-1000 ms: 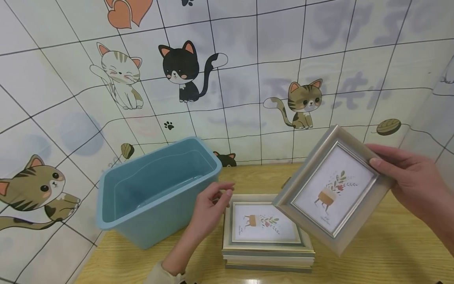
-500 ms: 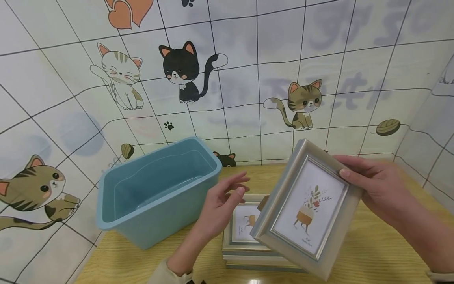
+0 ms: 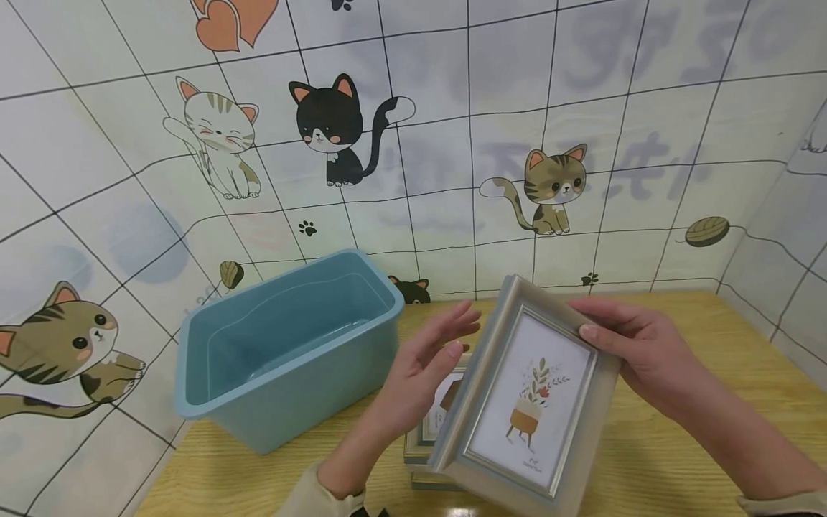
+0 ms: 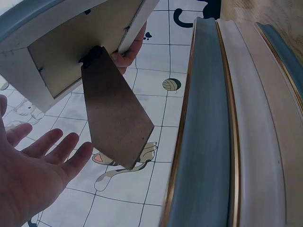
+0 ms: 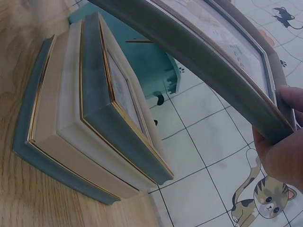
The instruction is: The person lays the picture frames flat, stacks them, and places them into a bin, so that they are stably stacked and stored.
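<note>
My right hand (image 3: 646, 348) pinches the upper right edge of a silver-grey picture frame (image 3: 597, 431), thumb on the front and fingers behind. The frame is tilted, its plant-pot print (image 3: 530, 402) facing me. In the left wrist view, its brown easel stand (image 4: 113, 109) sticks out from the back. My left hand (image 3: 416, 380) is near the frame's left side, fingers extended and holding nothing; the left wrist view shows its fingertips close to the stand. Beneath the raised frame lies a stack of picture frames (image 5: 90, 109) with blue, white and cream edges, partly hidden in the head view.
A light blue plastic bin (image 3: 291, 388) stands on the left of the wooden table (image 3: 685, 445), its inside facing up. Behind the table rises a wall covering (image 3: 446, 158) with a grid and cartoon cats.
The right hand has brought the picture frame leftward and down over the stack, turning it more upright. The left hand has moved right and slightly up towards it, fingers spreading.
</note>
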